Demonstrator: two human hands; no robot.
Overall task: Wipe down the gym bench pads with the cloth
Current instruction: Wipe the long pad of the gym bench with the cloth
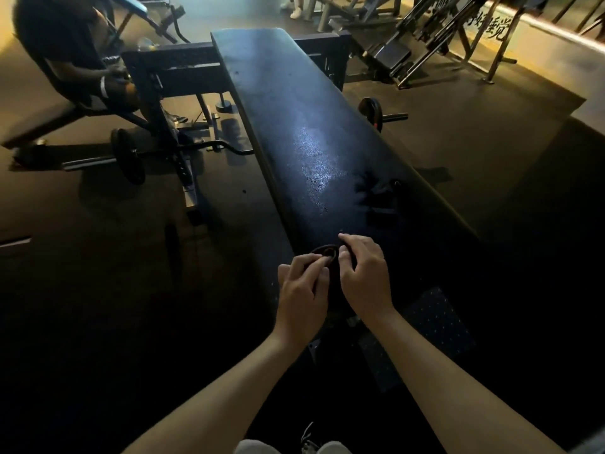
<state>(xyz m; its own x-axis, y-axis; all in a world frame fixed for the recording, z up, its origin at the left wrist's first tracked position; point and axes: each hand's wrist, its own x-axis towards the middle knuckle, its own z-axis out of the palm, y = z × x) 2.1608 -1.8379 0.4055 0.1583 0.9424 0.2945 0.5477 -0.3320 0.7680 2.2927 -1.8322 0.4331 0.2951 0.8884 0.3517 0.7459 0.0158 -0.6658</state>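
Left hand, right hand both pinch dark cloth at bench pad; barbell on floor left.

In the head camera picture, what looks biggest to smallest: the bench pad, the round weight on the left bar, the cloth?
1. bench pad, by far.
2. round weight on the left bar.
3. cloth; only a small bunch shows, the rest is too dark to see, so its place is unsure.

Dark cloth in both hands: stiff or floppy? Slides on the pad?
Likely floppy: the cloth curls into a loop between left hand and right hand. Probably light, pinched by fingertips. May glide easily; bench pad looks glossy.
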